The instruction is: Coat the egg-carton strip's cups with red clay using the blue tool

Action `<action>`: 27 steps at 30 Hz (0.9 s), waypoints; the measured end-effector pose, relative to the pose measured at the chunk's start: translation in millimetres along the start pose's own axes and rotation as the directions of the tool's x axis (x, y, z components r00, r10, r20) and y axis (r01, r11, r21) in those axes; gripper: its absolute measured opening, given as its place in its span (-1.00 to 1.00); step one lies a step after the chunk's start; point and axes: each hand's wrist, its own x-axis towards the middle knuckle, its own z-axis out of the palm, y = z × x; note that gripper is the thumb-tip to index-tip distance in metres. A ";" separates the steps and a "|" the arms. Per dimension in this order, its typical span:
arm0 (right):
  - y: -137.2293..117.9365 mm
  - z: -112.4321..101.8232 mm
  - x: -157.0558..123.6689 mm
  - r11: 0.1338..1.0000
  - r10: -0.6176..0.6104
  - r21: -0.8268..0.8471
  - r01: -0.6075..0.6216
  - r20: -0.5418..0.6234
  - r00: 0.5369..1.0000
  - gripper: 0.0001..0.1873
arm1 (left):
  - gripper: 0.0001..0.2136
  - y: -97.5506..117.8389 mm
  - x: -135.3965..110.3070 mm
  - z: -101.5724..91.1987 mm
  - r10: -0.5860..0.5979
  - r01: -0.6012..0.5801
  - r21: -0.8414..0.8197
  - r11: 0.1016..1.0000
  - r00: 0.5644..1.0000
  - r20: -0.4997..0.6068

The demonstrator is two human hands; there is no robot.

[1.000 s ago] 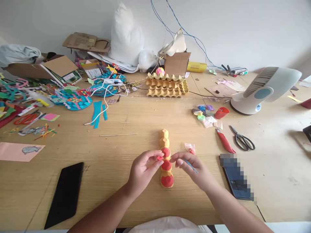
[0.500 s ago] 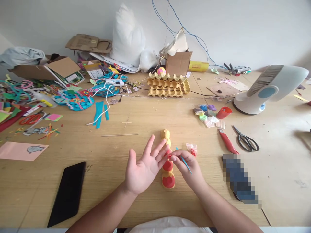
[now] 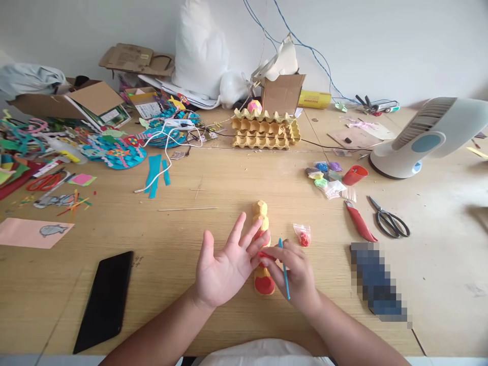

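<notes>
My left hand (image 3: 224, 269) is open, palm up with fingers spread, above a strip of yellow egg-carton cups (image 3: 261, 208). My right hand (image 3: 301, 279) is closed around a thin blue stick (image 3: 285, 274), which stands nearly upright. Its thumb and forefinger pinch a small red piece that looks like modelling clay (image 3: 267, 255), by the ring and little fingers of my left hand. Red patches (image 3: 264, 285) cover the tops of the nearer cups; my fingers hide the middle of the strip. A small clear bag of red clay (image 3: 304, 238) lies beyond my right hand.
On the right are a red-handled cutter (image 3: 360, 222), black scissors (image 3: 391, 217), a red cup (image 3: 355, 175), bags of coloured clay (image 3: 322, 173) and a fan (image 3: 419, 140). A black tablet (image 3: 104, 300) lies at left. Egg cartons (image 3: 263, 133) stand at the back.
My right hand has shifted slightly down and turned, so the blue stick stands more upright. The red piece has moved lower along my left fingers. The view has shifted a little.
</notes>
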 end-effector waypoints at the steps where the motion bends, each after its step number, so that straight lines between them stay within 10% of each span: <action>1: -1.6 -2.2 1.0 0.998 0.037 0.054 -0.037 -0.003 0.999 -0.90 | -0.16 0.1 0.2 0.0 0.010 -0.010 -0.022 1.000 1.000 0.000; 7: -9.2 0.3 1.3 0.867 -0.038 0.487 -0.103 0.271 0.962 -0.81 | -0.21 0.9 -1.2 -1.0 0.011 -0.006 -0.180 0.984 1.000 0.026; 13: 4.1 -1.9 -2.9 0.986 0.146 0.100 -0.131 -0.157 0.977 -0.90 | -0.21 2.5 -2.4 1.8 0.039 -0.038 -0.150 0.988 0.999 0.002; 18: -3.8 1.7 -3.5 0.904 0.041 0.410 -0.125 0.209 0.977 -0.92 | -0.18 4.8 -1.6 -0.9 -0.003 0.009 -0.178 0.984 0.999 0.037; 20: 0.2 1.0 0.4 0.937 0.155 0.308 -0.165 0.056 0.986 -0.91 | -0.16 9.0 -0.8 -3.4 0.007 -0.001 -0.143 0.990 0.999 0.039; 23: 13.9 -6.2 7.6 0.941 0.321 0.190 -0.281 -0.228 0.919 -0.90 | -0.22 19.2 3.5 -12.5 0.188 -0.184 0.051 0.982 0.978 -0.086; 27: 23.6 -14.6 12.4 0.895 0.403 0.307 -0.323 -0.246 0.882 -0.86 | -0.41 32.6 14.1 -37.1 0.525 -0.278 0.609 0.743 0.807 -0.272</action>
